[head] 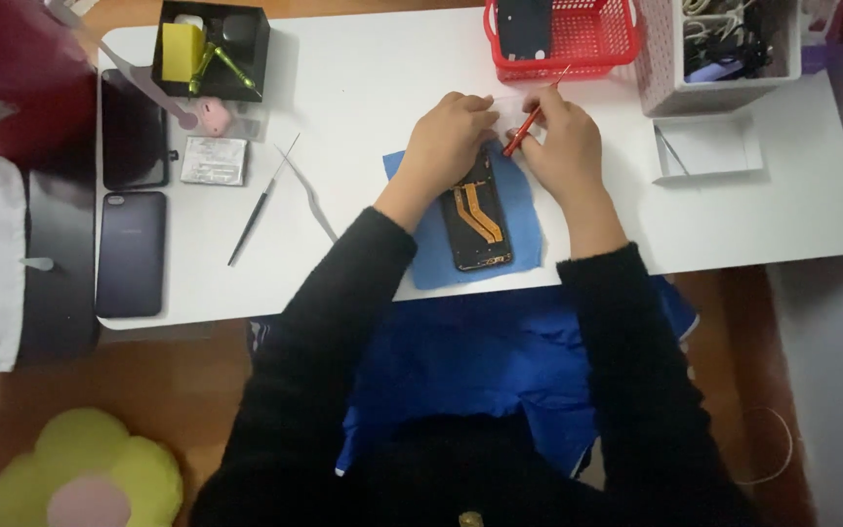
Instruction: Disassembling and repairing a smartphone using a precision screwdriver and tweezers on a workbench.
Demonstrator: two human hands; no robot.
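An opened phone (478, 220) with orange flex cables lies on a blue cloth (529, 244) on the white table (363, 98). My left hand (446, 141) rests on the phone's upper end, fingers curled over it. My right hand (566, 146) holds a thin red screwdriver (532, 115), tilted, its tip down at the phone's top edge. The top of the phone is hidden under both hands.
A red basket (587, 39) with a dark phone part stands just behind my hands. A white bin (656, 68) of tools and a small white tray (709, 146) sit right. Tweezers (309, 195), a probe (260, 205), a battery (214, 161), two dark phones (131, 254) and a black box (212, 49) lie left.
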